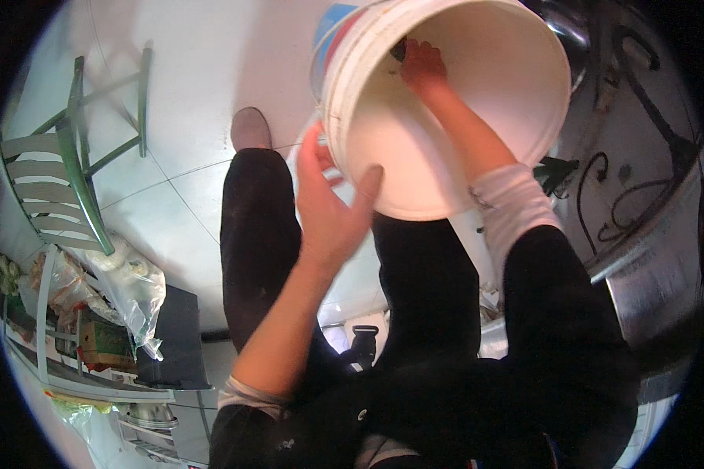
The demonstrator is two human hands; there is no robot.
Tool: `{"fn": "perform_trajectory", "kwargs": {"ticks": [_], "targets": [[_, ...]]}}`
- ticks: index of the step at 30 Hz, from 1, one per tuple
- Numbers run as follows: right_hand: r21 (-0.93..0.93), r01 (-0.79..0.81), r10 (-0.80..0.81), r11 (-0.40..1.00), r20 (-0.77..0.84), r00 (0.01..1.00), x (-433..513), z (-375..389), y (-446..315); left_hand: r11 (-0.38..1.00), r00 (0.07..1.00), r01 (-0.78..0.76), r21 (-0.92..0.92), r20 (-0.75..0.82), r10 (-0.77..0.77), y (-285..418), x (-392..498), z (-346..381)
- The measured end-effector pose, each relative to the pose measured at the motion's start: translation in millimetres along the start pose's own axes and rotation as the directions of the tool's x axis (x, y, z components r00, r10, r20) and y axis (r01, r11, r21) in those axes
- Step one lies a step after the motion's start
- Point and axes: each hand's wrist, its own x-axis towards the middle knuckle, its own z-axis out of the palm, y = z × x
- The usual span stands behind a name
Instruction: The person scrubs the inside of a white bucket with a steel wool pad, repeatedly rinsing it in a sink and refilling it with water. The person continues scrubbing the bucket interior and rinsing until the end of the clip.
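Observation:
A large white plastic bucket is tipped on its side, its open mouth facing me. My left hand grips its rim at the lower left, the thumb inside and the fingers outside. Deep inside the bucket, my right hand is closed around a small dark object, pressed near the inner wall; what it is cannot be told. A thin wire handle runs along the bucket's left side, and something blue and red shows behind it.
A green chair lies at the left, near a clear plastic bag and a shelf rack holding boxes and bags. Dark hoses and metal surfaces are at the right. My shoe stands on the tiled floor.

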Motion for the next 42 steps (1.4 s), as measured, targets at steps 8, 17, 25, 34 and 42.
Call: {"fn": "perform_trajectory", "kwargs": {"ticks": [8, 17, 25, 34, 42], "targets": [[0.448, 0.062, -0.153, 0.892, 0.170, 0.973, -30, 45, -110, 0.978, 0.997, 0.063, -0.199, 0.060, -0.053, -14, -7, 14], [0.315, 0.040, -0.136, 0.948, 0.288, 0.948, -84, -91, -89, 0.992, 0.998, -0.052, -0.113, -0.041, 0.048, 10, 17, -5], [0.394, 0.149, -0.128, 0.907, -0.079, 0.989, 11, 46, -119, 0.978, 0.994, 0.111, -0.178, 0.035, -0.107, -14, -6, 5], [0.735, -0.199, -0.117, 0.648, 0.355, 0.928, -61, -51, -79, 0.989, 1.000, 0.015, -0.145, -0.009, -0.017, -24, -10, 20], [0.593, -0.129, 0.056, 0.795, 0.139, 0.989, -261, -210, -85, 0.991, 0.979, -0.116, 0.070, -0.162, 0.126, 0, 15, 2]]}}
